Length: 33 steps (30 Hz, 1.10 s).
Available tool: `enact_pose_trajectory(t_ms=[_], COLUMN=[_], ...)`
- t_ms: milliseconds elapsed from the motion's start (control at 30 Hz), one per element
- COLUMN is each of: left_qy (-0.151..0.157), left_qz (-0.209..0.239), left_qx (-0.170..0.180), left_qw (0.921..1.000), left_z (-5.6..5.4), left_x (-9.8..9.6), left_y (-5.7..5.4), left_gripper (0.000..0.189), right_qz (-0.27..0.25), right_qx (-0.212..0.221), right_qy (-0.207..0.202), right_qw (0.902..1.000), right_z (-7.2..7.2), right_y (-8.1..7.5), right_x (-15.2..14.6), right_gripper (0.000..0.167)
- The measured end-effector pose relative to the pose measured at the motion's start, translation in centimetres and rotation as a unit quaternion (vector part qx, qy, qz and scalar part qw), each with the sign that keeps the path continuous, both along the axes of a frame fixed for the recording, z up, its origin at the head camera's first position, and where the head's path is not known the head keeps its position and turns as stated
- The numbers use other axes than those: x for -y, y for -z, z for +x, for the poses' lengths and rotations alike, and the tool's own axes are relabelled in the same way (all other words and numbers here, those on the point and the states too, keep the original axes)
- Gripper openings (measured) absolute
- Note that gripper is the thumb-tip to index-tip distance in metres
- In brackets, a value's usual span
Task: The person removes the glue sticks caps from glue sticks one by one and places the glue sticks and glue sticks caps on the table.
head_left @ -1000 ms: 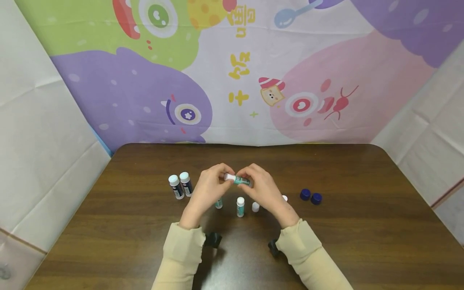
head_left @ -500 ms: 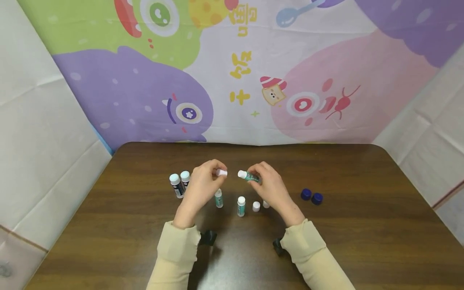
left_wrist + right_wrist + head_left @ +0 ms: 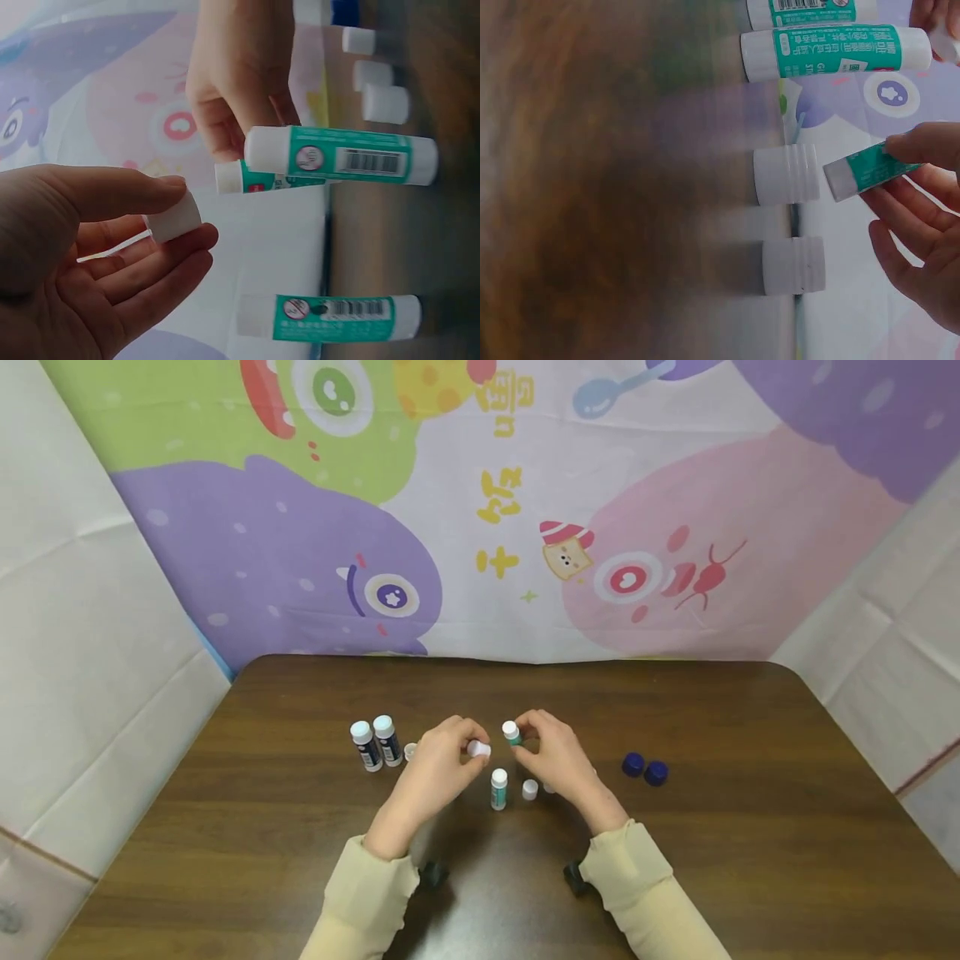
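My left hand (image 3: 441, 767) pinches a small white cap (image 3: 174, 217) between thumb and fingers. Across from it, my right hand (image 3: 558, 758) grips a green-labelled glue stick (image 3: 881, 166) with its white top uncovered, tilted above the table. Cap and stick are apart, with a small gap between the hands. Below them another green glue stick (image 3: 498, 789) stands upright on the table. A further green glue stick (image 3: 334, 319) stands nearby, hidden behind my left hand in the head view. To the right of the standing stick sits a loose white cap (image 3: 529, 789), a second one partly covered by my right wrist.
Two navy-labelled glue sticks (image 3: 387, 743) with white tops stand at the left. A white ring-shaped piece (image 3: 410, 751) lies beside them, partly behind my left hand. Two dark blue caps (image 3: 644, 768) sit to the right on the brown wooden table (image 3: 750, 843).
The white cap has come off the glue stick and the hands have parted. Since then, the right hand has tipped the stick more upright and the left hand has shifted right and nearer.
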<state>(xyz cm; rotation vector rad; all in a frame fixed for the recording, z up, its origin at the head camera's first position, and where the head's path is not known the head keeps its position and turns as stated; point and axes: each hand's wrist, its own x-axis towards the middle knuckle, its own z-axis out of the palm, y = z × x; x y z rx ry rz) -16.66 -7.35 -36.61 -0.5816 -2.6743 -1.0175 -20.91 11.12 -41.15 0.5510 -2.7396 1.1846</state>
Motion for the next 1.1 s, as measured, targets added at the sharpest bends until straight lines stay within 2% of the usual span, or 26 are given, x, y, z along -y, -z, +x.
enact_pose_trajectory(t_ms=[167,267,367,533,667,900,1100], left_qy=[0.024,0.043,0.057,0.065,0.060,0.049,0.057], left_qz=[-0.048,-0.079,-0.114,-0.170,-0.198,-0.226,-0.225], left_qx=[0.028,0.065,0.085,0.067,0.047,0.023,0.051], left_qw=[0.9982,0.9938,0.9883,0.9811,0.9772,0.9726,0.9714], left_z=[1.0,1.4,1.5,1.4,1.5,1.6,1.8], left_x=[0.4,0.5,0.4,-0.2,-0.5,-0.7,-0.5], left_y=[0.7,1.2,2.1,3.9,4.7,5.0,4.7], left_gripper=[0.011,0.011,0.012,0.016,0.018,0.022,0.024], right_qz=[0.002,0.019,0.042,0.071,0.078,0.088,0.095], right_qx=[0.053,0.061,0.058,0.068,0.077,0.077,0.076], right_qy=[-0.001,0.003,0.010,0.007,0.002,-0.004,-0.014], right_qw=[0.9986,0.9980,0.9974,0.9951,0.9939,0.9931,0.9925], right_z=[0.2,0.2,0.1,-0.1,-0.1,0.1,0.7], right_y=[0.3,0.4,0.4,0.4,0.3,0.3,-0.3], right_x=[-0.1,-0.1,0.0,0.0,0.0,-0.2,-0.6], right_gripper=[0.025,0.023,0.022,0.023,0.023,0.024,0.032])
